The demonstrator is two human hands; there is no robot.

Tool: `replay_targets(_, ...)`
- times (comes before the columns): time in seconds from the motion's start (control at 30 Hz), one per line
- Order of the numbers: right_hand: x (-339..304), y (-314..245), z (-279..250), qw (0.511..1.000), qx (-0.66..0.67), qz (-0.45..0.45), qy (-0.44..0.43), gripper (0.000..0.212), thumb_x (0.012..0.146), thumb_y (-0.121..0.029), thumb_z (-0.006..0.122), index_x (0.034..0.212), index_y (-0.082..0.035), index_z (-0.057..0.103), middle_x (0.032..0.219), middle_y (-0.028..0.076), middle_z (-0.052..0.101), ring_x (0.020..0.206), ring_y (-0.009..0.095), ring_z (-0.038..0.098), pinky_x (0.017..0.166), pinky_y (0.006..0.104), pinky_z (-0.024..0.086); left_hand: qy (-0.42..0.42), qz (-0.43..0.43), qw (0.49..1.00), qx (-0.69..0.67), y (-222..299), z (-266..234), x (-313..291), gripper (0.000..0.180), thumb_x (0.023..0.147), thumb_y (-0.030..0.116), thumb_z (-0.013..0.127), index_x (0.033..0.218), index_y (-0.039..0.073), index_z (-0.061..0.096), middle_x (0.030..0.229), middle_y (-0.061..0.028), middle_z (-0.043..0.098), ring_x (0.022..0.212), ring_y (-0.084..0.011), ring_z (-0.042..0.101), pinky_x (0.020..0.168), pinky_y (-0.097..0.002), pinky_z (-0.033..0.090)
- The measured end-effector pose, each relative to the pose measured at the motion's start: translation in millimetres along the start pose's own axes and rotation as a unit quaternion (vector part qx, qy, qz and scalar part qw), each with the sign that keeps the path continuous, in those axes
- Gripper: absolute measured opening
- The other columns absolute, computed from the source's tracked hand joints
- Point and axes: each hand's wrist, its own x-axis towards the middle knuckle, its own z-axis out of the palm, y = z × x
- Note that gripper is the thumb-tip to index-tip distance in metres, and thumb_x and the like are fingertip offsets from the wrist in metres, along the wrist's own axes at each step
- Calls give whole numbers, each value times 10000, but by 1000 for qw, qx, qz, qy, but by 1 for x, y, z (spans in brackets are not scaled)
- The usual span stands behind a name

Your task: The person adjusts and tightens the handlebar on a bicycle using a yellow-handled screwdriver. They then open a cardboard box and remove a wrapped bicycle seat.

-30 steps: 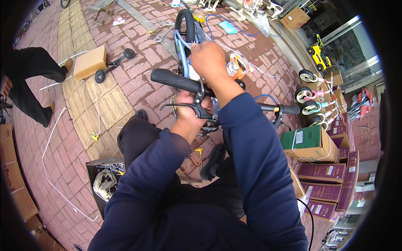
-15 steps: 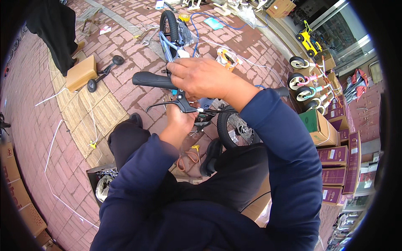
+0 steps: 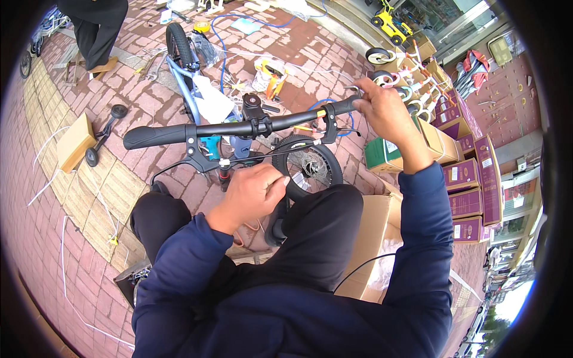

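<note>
A black bicycle handlebar spans the middle, joined at the stem. Its left rubber grip lies bare of hands, beside the left brake lever. At the other end, my right hand is closed by the right grip, pinching a thin bent metal piece that looks like a hex key. My left hand is curled below the bar near the brake cables; whatever it holds, if anything, is hidden. The right brake lever hangs under the bar.
Beyond lies a blue bicycle frame with a tyre. A spoked wheel stands near my knee, with an open carton beside me. Purple boxes and small balance bikes line the right. Another person stands far left.
My hands have come apart from the left brake lever clamp. The right moved to the bar's right end; the left dropped below the bar. The view has shifted right.
</note>
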Motion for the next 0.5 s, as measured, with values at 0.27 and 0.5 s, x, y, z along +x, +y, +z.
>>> replay_targets(0.27,-38,25,49,1000,-9,0,-28,204,1036,-260,663,995,-62,635,806,241,692,815,490,681,705,583,519,-48,-13,960,277,19,44,96,805,769,379,922,1384,-30,601,1314,-195,668,1202,-367,649,1046,-461,509)
replay_targets(0.5,-26,23,66,999,-40,3,-28,212,995,-302,701,978,-94,667,800,199,729,781,436,733,678,557,563,-104,-74,927,353,8,58,113,989,788,546,887,1462,-87,536,1225,-224,686,1150,-378,666,1018,-482,500)
